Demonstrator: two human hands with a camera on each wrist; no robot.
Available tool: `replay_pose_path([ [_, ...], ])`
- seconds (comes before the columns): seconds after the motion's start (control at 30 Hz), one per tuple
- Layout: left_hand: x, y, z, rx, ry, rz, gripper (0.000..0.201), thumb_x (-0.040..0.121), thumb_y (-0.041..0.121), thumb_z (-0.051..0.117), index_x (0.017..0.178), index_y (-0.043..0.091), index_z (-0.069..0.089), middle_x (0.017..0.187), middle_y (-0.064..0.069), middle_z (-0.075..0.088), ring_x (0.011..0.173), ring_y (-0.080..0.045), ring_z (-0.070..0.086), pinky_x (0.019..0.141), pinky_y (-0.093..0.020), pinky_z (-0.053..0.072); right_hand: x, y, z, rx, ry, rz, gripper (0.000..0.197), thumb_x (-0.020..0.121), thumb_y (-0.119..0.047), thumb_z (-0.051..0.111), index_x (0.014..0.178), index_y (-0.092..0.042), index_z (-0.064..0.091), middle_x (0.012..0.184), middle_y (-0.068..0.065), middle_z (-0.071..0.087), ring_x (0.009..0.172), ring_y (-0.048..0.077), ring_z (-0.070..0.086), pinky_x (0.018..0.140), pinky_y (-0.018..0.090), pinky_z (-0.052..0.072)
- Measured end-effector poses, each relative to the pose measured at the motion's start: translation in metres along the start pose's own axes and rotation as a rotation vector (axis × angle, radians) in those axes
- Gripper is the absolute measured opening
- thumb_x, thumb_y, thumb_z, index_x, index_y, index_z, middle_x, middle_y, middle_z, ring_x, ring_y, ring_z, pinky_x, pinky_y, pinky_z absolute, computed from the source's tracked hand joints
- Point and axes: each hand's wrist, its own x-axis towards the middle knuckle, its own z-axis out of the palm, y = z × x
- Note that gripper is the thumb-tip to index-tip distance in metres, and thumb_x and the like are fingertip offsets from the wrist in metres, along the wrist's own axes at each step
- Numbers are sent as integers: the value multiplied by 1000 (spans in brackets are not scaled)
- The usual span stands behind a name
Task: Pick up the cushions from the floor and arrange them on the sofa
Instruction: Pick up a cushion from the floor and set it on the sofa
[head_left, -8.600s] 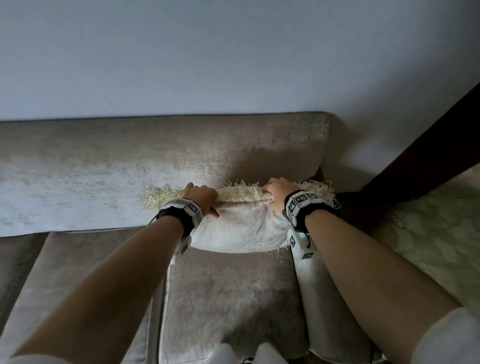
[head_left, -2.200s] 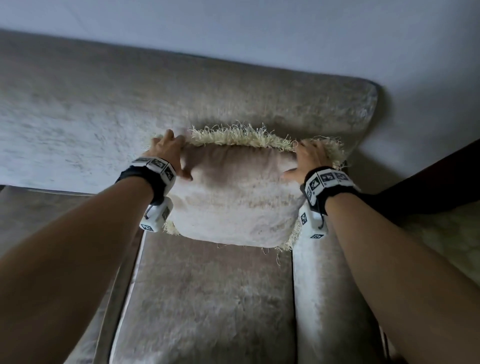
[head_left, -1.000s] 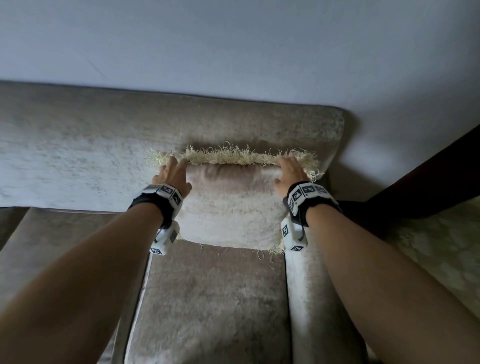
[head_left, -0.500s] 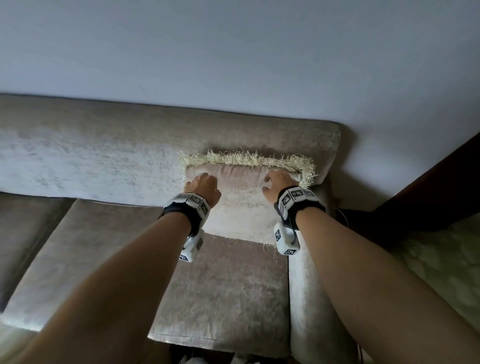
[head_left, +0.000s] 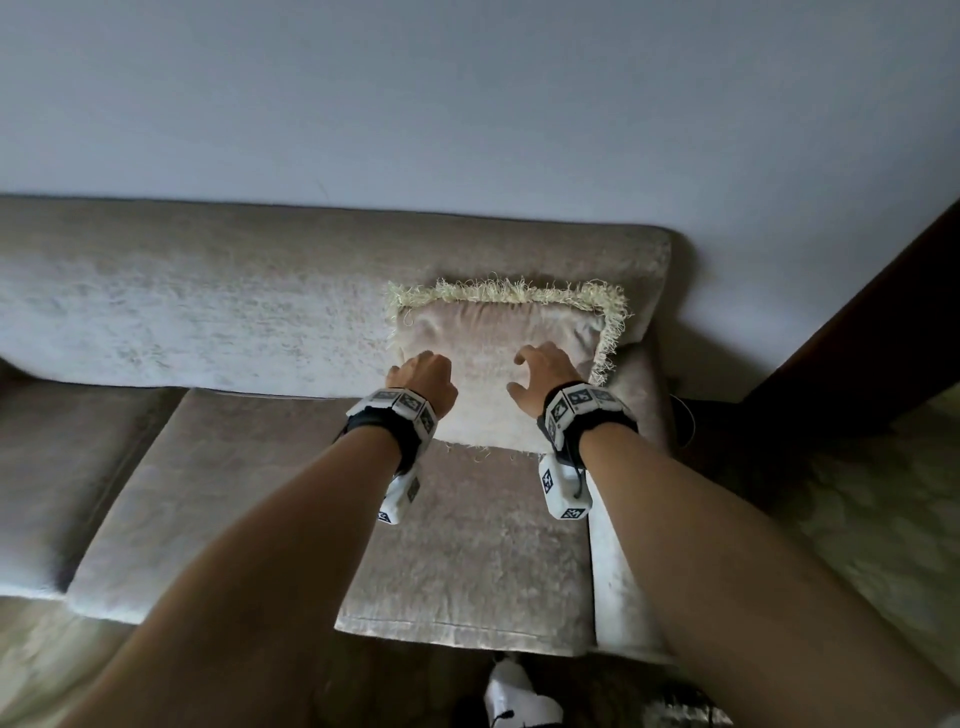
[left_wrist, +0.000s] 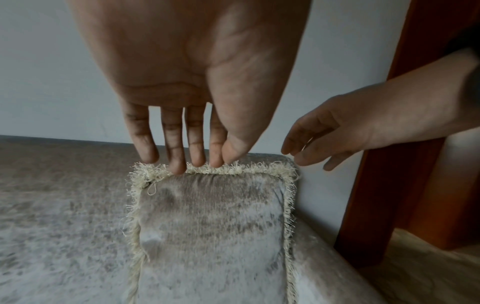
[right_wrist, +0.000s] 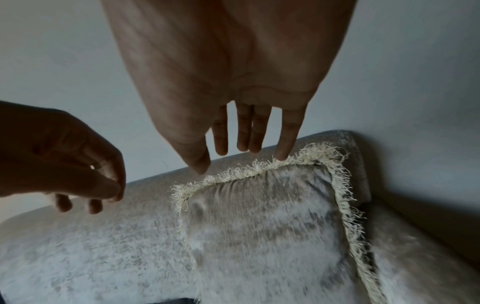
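A beige cushion (head_left: 493, 332) with a cream fringe stands upright against the backrest at the right end of the sofa (head_left: 208, 312). It rests on the seat beside the armrest. My left hand (head_left: 423, 374) hovers in front of its lower left part and my right hand (head_left: 545, 371) in front of its lower right part. Both hold nothing. In the left wrist view the left hand (left_wrist: 187, 162) has straight fingers above the cushion (left_wrist: 210, 226). The right wrist view shows the right hand (right_wrist: 246, 152) with straight, spread fingers over the cushion (right_wrist: 262, 226).
The sofa seat (head_left: 457, 545) stretches left under my arms, with a second seat pad (head_left: 52, 467) at the far left. A pale armrest (head_left: 618, 571) borders the right. Dark wooden furniture (head_left: 857, 322) and patterned floor (head_left: 883, 519) lie to the right.
Both hands have let go of the cushion's top edge and drawn back toward me. The cushion stays upright against the backrest. The view has pulled back from the sofa.
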Motion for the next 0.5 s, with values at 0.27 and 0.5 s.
replay_pose_path([
  [0.27, -54, 47, 31, 36, -113, 148, 21, 89, 17, 50, 103, 12, 64, 115, -11, 60, 107, -32, 58, 91, -42, 43, -89, 41, 23, 112, 22, 104, 50, 87, -31, 63, 132, -20, 43, 135, 10, 44, 128, 29, 42, 99, 43, 44],
  [0.5, -97, 109, 60, 18, -149, 245, 21, 90, 21, 49, 105, 13, 62, 119, -10, 56, 113, -32, 55, 97, -44, 41, -163, 106, 36, 73, 106, 209, 47, 84, -31, 65, 127, -21, 48, 128, 9, 46, 124, 28, 42, 98, 46, 43],
])
